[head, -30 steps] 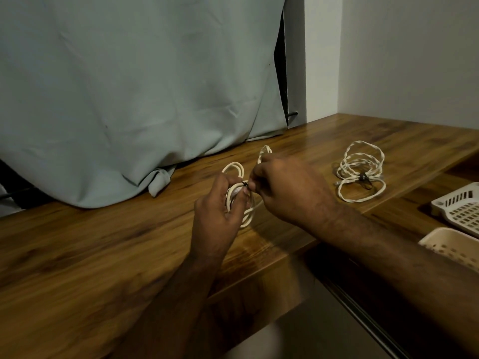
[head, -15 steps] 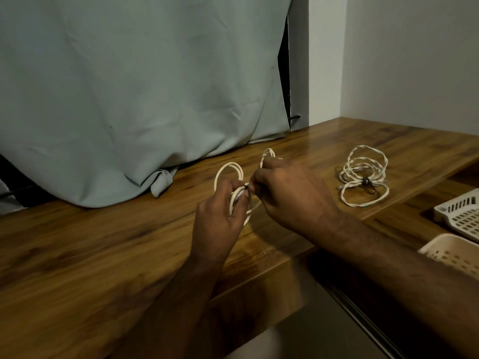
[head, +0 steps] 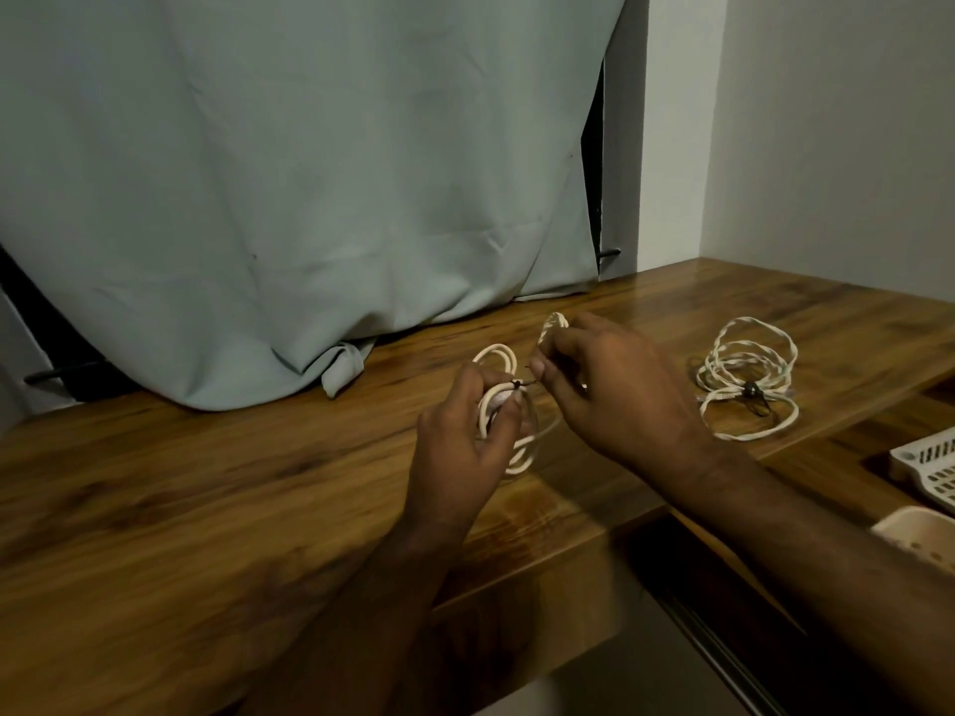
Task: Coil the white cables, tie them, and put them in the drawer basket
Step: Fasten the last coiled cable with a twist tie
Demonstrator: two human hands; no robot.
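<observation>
A white cord coiled into several loops point(head: 497, 400) is held up above the wooden top, pinched at its middle where a thin dark tie point(head: 521, 383) crosses it. A second white coiled cable point(head: 744, 374), bound by a dark tie, lies flat to the right. A white slotted plastic basket point(head: 925, 465) sits lower right.

Two bare forearms reaching in from the lower edge, no sleeves, left hand point(head: 460, 436) and right hand point(head: 615, 395) ungloved, short trimmed fingernails, wrists were without watch, fingers without rings
</observation>
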